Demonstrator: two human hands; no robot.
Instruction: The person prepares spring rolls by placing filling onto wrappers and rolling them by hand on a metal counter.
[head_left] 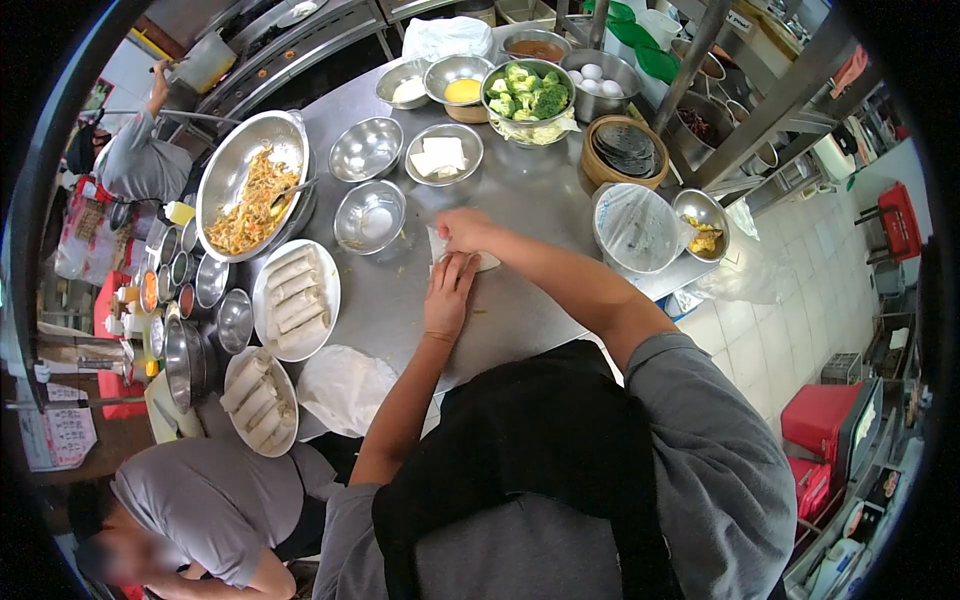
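Observation:
On the steel table in front of me lies a pale spring roll wrapper [487, 262], partly folded and mostly covered by my hands. My left hand [452, 290] rests on its near side, fingers stretched out over it. Closed fingers of my right hand [465, 231] pinch the wrapper's far part; the fingertips are partly hidden. To the left, an oval white plate [332, 270] holds several finished rolls, and a second plate [290, 440] nearer me holds more. A big steel bowl [208, 200] contains shredded vegetable filling [250, 205] and a spoon.
Small steel bowls [370, 215] stand beyond my hands, one with white blocks [440, 157]. Farther back are broccoli [525, 95] and eggs [592, 78]. A plastic-covered tub [637, 228] sits right, near the table edge. One co-worker [210, 500] bends at lower left; another [145, 150] stands upper left.

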